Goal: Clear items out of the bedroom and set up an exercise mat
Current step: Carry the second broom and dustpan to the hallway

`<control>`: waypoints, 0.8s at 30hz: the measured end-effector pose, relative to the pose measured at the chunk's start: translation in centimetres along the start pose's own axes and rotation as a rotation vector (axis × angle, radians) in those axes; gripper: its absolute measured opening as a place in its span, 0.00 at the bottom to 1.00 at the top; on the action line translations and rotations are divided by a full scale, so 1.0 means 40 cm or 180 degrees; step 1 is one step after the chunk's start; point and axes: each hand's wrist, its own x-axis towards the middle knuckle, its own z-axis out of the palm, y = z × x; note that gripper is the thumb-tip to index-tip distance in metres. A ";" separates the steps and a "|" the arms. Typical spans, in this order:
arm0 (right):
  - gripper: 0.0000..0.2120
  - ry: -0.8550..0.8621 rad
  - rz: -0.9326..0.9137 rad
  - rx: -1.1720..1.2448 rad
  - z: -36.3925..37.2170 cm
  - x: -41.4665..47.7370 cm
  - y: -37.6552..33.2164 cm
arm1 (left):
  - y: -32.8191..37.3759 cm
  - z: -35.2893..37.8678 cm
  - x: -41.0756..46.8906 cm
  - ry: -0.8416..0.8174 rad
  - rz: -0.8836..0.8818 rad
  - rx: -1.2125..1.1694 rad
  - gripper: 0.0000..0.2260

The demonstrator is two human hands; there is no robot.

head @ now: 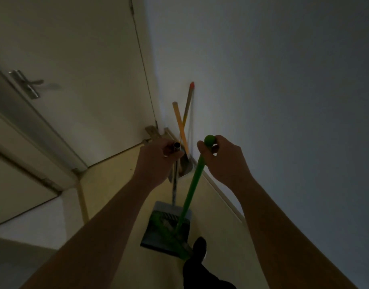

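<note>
In a dim corridor the left hand (156, 161) grips the open top end of a metal pole (174, 184), fingers curled close together round it; the pole runs down to a dark dustpan (158, 232) near the person, low between the two forearms; whether the pan touches the pale floor (116, 180) cannot be told; the right hand (223, 161) holds a green broom (192, 184) just under its round knob, thumb and curled fingers pinching the handle; the green shaft slants down and left so that its head lies in the pan, beside a dark-clad foot (200, 245); far off, in the corner, a yellow stick (180, 126) and an orange-tipped stick (188, 101) lean crossed against the grey wall (283, 80) on the right; on the left a pale door (85, 69) with a metal lever handle (29, 84)
</note>
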 end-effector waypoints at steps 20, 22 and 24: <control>0.18 -0.0698 0.1237 -0.0389 0.002 0.571 0.334 | -0.161 0.396 0.693 -0.2180 0.0504 0.0427 0.05; 0.19 -0.0725 0.1414 -0.0333 0.011 0.590 0.347 | -0.173 0.431 0.748 -0.2348 0.0647 0.0443 0.07; 0.20 -0.0782 0.1522 -0.0267 0.024 0.605 0.353 | -0.187 0.460 0.790 -0.2441 0.0714 0.0473 0.08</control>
